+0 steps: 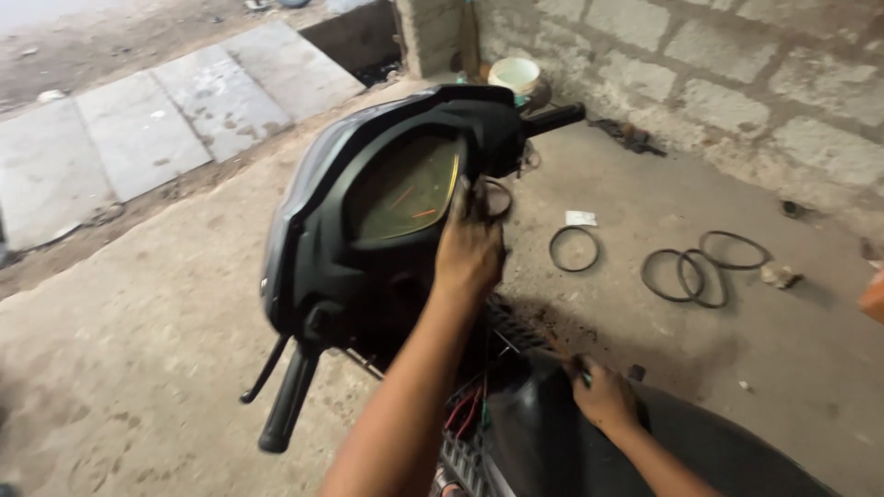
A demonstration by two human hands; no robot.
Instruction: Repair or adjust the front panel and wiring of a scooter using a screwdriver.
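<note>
A scooter's black handlebar head (322, 267) fills the middle, with its instrument dial (405, 193) facing me. My left hand (470, 250) reaches up and grips the right edge of the dial housing, fingers curled over the rim. Lower down, my right hand (603, 396) rests on the scooter's black body panel (543, 442), closed around a small dark object (582, 370) that is mostly hidden. Red wires (465, 410) show in the open gap between my arms. The left grip and brake lever (285, 400) point toward me; the right grip (554, 118) points at the wall.
Several black rubber rings (686, 276) lie on the concrete floor to the right, one (573, 248) nearer the scooter beside a white scrap (580, 218). A white bucket (514, 74) stands by the block wall (737, 83). Concrete slabs (138, 129) lie at the upper left.
</note>
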